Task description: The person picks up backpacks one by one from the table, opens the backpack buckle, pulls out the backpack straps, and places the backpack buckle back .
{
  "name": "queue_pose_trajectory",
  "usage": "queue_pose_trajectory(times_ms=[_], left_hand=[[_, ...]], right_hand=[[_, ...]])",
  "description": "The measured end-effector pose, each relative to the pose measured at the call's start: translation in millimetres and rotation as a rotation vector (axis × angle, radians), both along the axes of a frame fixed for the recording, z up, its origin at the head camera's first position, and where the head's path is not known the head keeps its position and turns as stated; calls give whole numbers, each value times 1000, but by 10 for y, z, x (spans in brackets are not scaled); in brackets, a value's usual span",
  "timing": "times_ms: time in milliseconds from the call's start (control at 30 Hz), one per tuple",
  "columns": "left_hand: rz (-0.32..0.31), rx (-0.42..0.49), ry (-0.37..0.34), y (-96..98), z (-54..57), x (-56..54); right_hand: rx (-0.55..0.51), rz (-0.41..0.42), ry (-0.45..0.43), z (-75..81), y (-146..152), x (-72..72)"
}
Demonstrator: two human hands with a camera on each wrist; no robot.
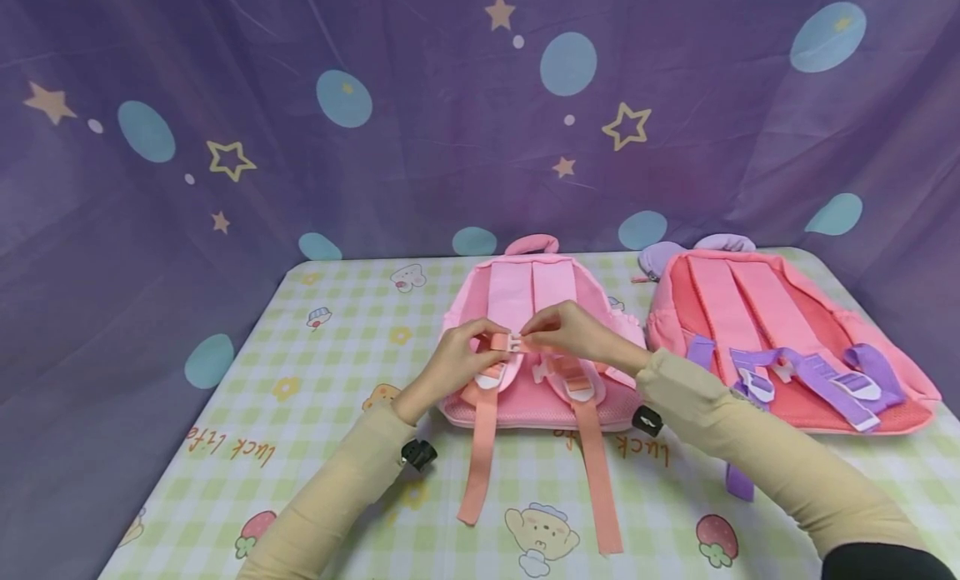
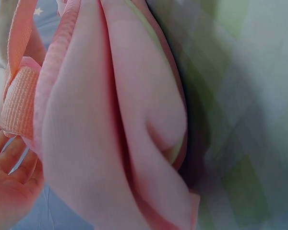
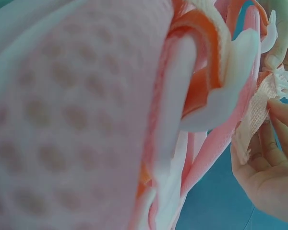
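Observation:
A pink backpack [image 1: 532, 409] lies on the table with its strap side up. Over its middle, both hands hold the chest strap at a small white side-release buckle [image 1: 514, 342]. My left hand [image 1: 459, 359] pinches the orange webbing at the buckle's left, and my right hand [image 1: 570, 332] pinches it on the right. In the right wrist view, the right fingers grip the orange webbing [image 3: 257, 108] right beside white buckle prongs [image 3: 286, 85]. Two orange strap tails [image 1: 597, 480] hang toward the front from white adjusters [image 1: 580, 386]. In the left wrist view, the pink fabric [image 2: 86, 124] fills the middle.
To the right lies a second pink backpack [image 1: 825, 397] with purple straps [image 1: 825, 388] and a lilac round pouch [image 1: 660, 257]. A green checked cloth [image 1: 337, 347] covers the table. Behind hangs a purple curtain [image 1: 450, 163] with stars and dots.

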State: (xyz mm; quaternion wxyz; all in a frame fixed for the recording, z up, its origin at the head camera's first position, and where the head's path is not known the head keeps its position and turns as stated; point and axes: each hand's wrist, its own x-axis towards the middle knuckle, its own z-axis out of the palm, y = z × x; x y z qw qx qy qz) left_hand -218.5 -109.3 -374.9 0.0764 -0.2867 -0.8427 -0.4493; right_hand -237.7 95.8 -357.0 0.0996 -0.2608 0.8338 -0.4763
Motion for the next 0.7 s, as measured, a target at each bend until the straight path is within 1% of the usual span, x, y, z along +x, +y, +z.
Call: queue_pose_trajectory(times_ms=[33,200,233,267,433,567,700], left_hand=[[1,0,-1,1,-2,-1],[5,8,-5,-2,-7,-3],[5,10,-6,-3,-9,-4],[4,12,-4,-5,-10,-3],[2,15,-6,-5,-16,-8],[7,11,-15,0,-11,-8],[11,0,-14,5,-6,-6]], right_hand=[[8,-1,1,45,-1,32],[20,0,24,33,52,22],[23,2,32,28,64,20],[22,4,37,-22,83,-14],[24,13,59,-62,122,-37],[14,12,51,-72,128,-41],[6,9,29,-49,114,-19]])
